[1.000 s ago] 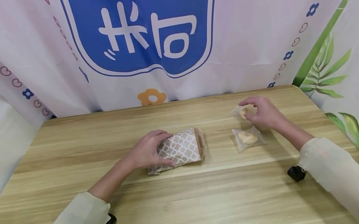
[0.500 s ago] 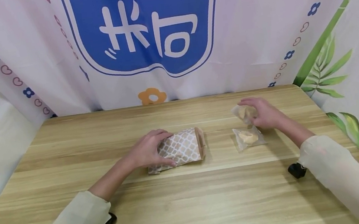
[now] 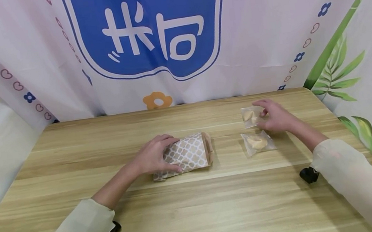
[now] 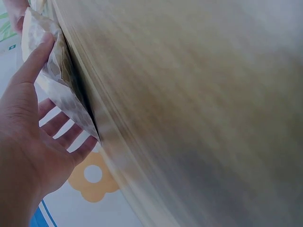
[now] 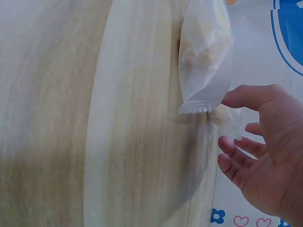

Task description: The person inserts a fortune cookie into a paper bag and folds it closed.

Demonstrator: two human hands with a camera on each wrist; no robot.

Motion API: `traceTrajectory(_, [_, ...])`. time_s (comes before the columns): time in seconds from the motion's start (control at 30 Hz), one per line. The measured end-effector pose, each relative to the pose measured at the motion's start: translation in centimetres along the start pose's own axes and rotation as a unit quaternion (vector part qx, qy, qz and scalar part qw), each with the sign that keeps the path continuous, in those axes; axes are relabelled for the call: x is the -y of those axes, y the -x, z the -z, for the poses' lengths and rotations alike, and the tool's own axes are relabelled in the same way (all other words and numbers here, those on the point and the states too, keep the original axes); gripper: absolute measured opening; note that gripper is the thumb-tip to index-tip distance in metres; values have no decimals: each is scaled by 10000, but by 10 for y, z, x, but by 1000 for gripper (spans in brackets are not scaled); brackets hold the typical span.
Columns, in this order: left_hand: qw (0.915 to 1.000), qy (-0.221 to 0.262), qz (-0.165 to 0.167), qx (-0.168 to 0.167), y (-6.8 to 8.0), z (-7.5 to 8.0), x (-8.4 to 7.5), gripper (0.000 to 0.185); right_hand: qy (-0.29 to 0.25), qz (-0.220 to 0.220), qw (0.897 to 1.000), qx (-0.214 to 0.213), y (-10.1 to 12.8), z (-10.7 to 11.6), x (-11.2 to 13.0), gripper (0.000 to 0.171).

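Observation:
A brown paper bag (image 3: pixel 185 154) with a white lattice pattern lies mid-table, its mouth facing right. My left hand (image 3: pixel 154 155) holds it at the left part, thumb along the near side and fingers at the far side; the left wrist view shows the thumb (image 4: pixel 35 61) against the paper. Right of the bag lie two fortune cookies in clear wrappers. My right hand (image 3: pixel 273 116) is at the right edge of the far wrapped fortune cookie (image 3: pixel 249 116), fingers spread and loosely bent. The near wrapped fortune cookie (image 3: pixel 257 143) lies just below that hand; it looms large in the right wrist view.
The wooden table (image 3: pixel 184 213) ends at a printed cloth backdrop (image 3: pixel 250 46) behind. A leaf-patterned cloth (image 3: pixel 370 85) hangs on the right. Black wrist cameras show below both sleeves, the right one (image 3: pixel 308 175) close over the table.
The far wrapped fortune cookie has turned and now shows flat and square. My right hand has shifted slightly right, leaving more of the wrapper uncovered. My left hand and the bag stay put.

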State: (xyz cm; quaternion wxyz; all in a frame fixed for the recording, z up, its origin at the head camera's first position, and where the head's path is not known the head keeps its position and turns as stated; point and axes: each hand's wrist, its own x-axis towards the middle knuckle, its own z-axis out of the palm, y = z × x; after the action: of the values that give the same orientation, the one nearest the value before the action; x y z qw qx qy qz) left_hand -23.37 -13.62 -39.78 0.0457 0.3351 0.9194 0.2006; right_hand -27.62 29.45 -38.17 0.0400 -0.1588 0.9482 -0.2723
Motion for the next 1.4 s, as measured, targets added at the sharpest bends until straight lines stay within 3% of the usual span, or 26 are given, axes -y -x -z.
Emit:
traceTrajectory(0.2, [10000,-14,-27,-16,0,0,0,99,0,-106,9999,-17,0,2,-5,85])
traceTrajectory(1.4, [10000,-31,-68,-62,0,1,-2,98,-21,-391,9992,-19,-1,0,-4,71])
